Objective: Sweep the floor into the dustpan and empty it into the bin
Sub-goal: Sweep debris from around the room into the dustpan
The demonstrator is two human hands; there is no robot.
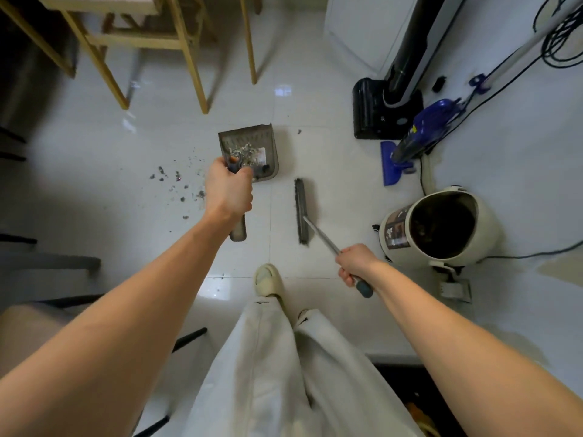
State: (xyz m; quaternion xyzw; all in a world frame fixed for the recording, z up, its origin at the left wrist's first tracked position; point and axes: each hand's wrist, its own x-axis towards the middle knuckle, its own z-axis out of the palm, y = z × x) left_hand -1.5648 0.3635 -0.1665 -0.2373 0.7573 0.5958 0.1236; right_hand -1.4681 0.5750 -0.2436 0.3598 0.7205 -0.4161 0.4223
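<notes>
Both hands are occupied: the left hand (228, 192) is wrapped round the upright handle of the dustpan (252, 152), and the right hand (355, 263) is wrapped round the dark grip at the end of the broom (302, 212) handle. From here, items run from largest to smallest.

White tiled floor (299, 105): glossy, with visible grout lines; it carries everything below.

Wooden chair (142, 42): pale legs and rungs at the top left, well apart from the dustpan.

Upright vacuum cleaner (385, 105): black, standing at the upper right against a white cabinet. Just beside it leans a blue stick cleaner (422, 134), its flat blue head on the floor; black cables trail beyond.

Bin (441, 225): cream-coloured and round, with a dark open mouth, standing on the floor to the right of the broom head and near the right hand.

Dustpan: grey, its tray lying on the floor ahead of the left hand, mouth pointing away from the person; a pile of grey and whitish litter sits inside it.

Broom: its narrow dark brush head lies on the floor just to the right of the dustpan, apart from it, with the metal shaft slanting back to the right hand.

Slipper (268, 279): pale, on one foot, below light trouser legs, between the two forearms.

Loose debris (176, 181): dark specks scattered on the floor left of the dustpan; one speck lies to the right of its far corner.
</notes>
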